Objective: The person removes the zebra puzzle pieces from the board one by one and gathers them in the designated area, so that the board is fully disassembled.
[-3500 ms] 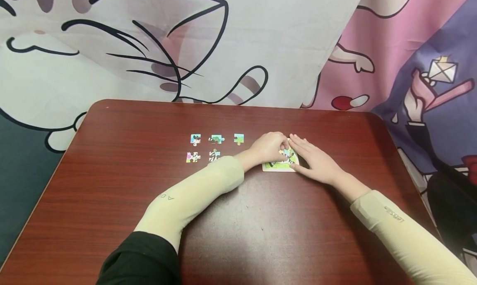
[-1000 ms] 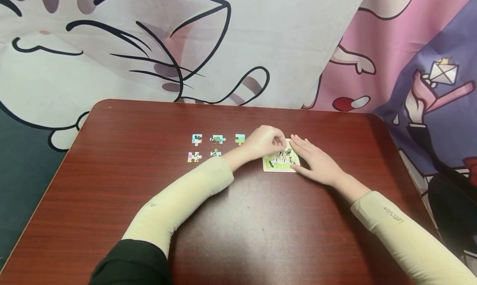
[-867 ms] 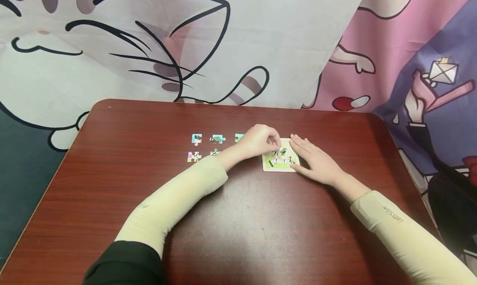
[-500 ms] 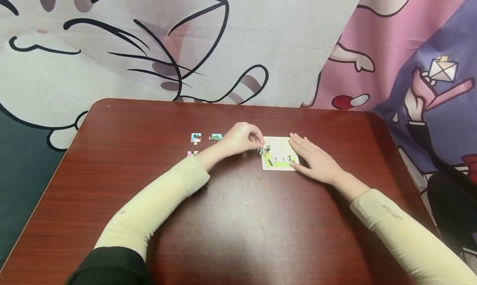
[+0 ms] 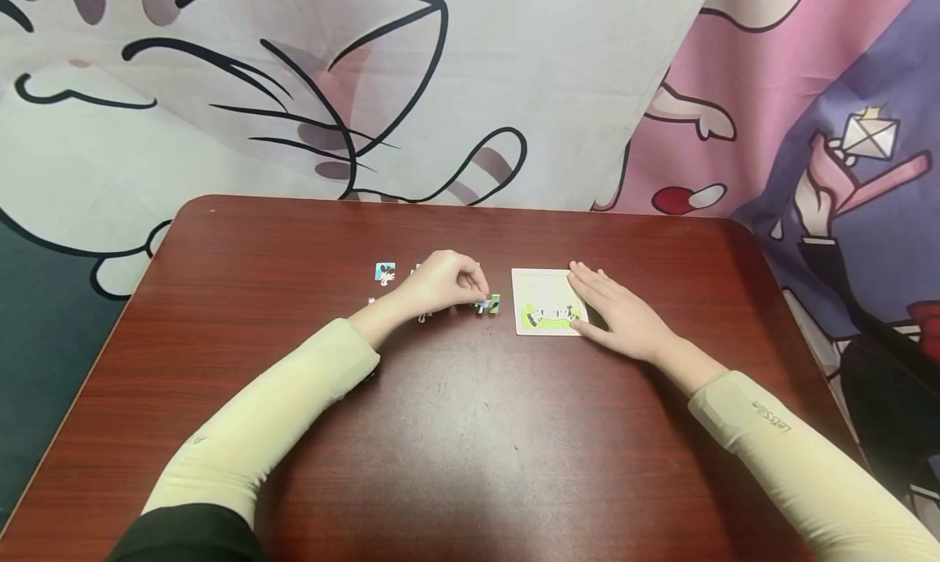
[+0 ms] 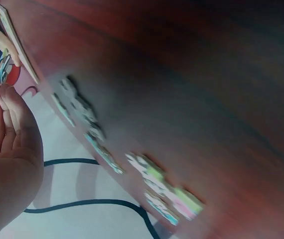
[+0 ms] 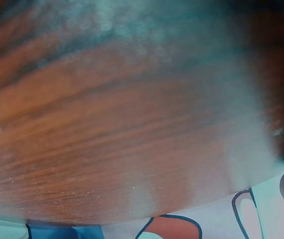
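Note:
My left hand [image 5: 441,285] pinches a small jigsaw piece [image 5: 492,304] between thumb and fingertips, just left of the puzzle board. In the left wrist view that colourful piece [image 6: 2,68] stands up from the fingertips, above the table. My right hand [image 5: 620,316] lies with extended fingers along the right edge of the square puzzle board [image 5: 539,289]. The board has a pale upper area, with a green strip and black-and-white animal pictures along its lower part. Loose jigsaw pieces [image 5: 385,273] lie left of the board, partly hidden by my left hand and wrist.
The brown wooden table [image 5: 470,431] carries everything. Several loose pieces [image 6: 164,186] show in two rows in the left wrist view. A cartoon-printed curtain [image 5: 573,97] hangs behind the table's far edge. The right wrist view shows mostly tabletop [image 7: 122,139].
My left hand has lifted the jigsaw piece away from the board and carried it left, beside the loose pieces. The board's upper area now shows bare. My right hand has stayed in place.

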{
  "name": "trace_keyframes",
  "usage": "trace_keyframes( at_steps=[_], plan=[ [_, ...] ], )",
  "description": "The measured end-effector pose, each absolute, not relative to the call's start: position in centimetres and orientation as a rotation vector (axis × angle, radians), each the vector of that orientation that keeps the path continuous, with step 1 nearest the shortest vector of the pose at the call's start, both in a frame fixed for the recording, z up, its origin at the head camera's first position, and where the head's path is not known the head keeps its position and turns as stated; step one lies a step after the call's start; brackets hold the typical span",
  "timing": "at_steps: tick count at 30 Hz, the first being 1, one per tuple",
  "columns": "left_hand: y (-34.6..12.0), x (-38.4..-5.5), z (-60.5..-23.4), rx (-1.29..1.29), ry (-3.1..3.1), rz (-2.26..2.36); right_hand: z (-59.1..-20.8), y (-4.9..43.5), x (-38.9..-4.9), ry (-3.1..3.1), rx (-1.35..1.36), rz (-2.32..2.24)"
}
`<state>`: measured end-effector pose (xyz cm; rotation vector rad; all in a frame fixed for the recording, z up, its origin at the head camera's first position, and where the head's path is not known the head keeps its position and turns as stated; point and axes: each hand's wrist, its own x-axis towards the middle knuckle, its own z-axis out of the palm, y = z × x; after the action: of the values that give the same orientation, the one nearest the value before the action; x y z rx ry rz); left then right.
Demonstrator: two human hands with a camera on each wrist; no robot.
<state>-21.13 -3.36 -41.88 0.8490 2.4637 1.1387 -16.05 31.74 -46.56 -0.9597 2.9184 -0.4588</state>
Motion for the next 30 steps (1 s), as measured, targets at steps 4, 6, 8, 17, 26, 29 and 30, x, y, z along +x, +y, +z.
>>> trace_keyframes(
  at_steps=[4,6,8,17,26,29,30],
  plan=[
    [-4.4,-21.1,-42.2,0.827,2.450,1.119,-46.6,31.7,-16.1,2.922,-0.959,-0.461],
    [-4.7,-21.1,-42.3,0.815,2.444,1.118,-46.6,31.7,-16.1,2.923,-0.958,-0.461],
    [-5.1,-21.0,-42.4,0.800,2.442,1.116,-46.6,31.7,-16.1,2.922,-0.957,-0.459],
    [-5.6,-21.0,-42.5,0.754,2.506,1.074,-46.5,31.7,-16.0,2.919,-0.960,-0.458],
    [-5.2,-21.3,-42.9,0.742,2.552,0.967,-46.6,31.8,-16.1,2.913,-0.966,-0.461],
    [-5.0,-21.3,-43.0,0.754,2.558,0.927,-46.7,31.8,-16.1,2.912,-0.956,-0.456],
    [-5.0,-21.3,-43.1,0.766,2.565,0.911,-46.7,31.8,-16.1,2.911,-0.956,-0.455]
  ],
)
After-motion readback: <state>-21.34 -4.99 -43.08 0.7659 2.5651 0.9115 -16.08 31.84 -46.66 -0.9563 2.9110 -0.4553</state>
